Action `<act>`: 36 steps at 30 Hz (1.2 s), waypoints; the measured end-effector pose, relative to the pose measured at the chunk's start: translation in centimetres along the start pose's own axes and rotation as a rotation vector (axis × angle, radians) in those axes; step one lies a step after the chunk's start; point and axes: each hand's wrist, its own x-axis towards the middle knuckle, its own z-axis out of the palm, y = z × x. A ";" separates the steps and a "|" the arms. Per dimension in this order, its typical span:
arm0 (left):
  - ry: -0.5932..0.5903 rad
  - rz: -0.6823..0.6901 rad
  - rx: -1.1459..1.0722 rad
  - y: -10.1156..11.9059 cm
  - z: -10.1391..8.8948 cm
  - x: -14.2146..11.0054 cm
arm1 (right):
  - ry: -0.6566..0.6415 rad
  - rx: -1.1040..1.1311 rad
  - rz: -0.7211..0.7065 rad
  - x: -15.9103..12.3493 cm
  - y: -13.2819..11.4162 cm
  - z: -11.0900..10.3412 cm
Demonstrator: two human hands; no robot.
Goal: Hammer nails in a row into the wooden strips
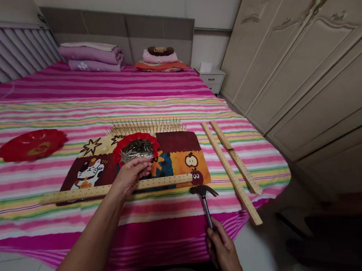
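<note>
Red plastic-looking scallops are forming the rim of a bowl (pixel 136 135), and a heap of nails (pixel 137 149) is filling it. The left hand (pixel 133 174) is hovering at the near edge of this bowl, and its fingers are sitting bent in toward the thumb, leaving only a narrow space; whether a nail is resting between them, I cannot tell. Its wrist and forearm are crossing over a long wooden strip (pixel 163 181) that is showing small dark holes or dots along its length. That strip is lying slantwise across the near part of a patterned mat (pixel 177 141), its left end reaching past the mat onto the striped bedspread (pixel 183 106).

The right hand (pixel 222 244) is gripping a hammer (pixel 206 205) by the handle, its fingers wrapping round the lower part. The hammer's head is pointing away from the person, and its dark metal is showing just beside the right end of the strip.

Behind the bowl, a wooden board (pixel 140 128) is bristling with rows of upright nails. Two more dotted wooden strips (pixel 232 173) are lying on the bed to the right of the mat, running nearly side by side. Well to the left, a red plate (pixel 31 145) is resting on the bedspread. Folded quilts (pixel 93 56) are standing near the headboard (pixel 158 30), and a pale wardrobe (pixel 284 56) is lining the right side of the room.
</note>
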 end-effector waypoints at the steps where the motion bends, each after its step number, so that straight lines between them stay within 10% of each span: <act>1: -0.010 -0.018 -0.018 -0.2 0.1 -0.1 | -0.007 -0.019 -0.001 0.0 0.0 0.0; 36: -0.135 0.222 0.635 -6.8 7.4 0.7 | -0.086 -0.078 -0.048 0.2 -0.6 -0.1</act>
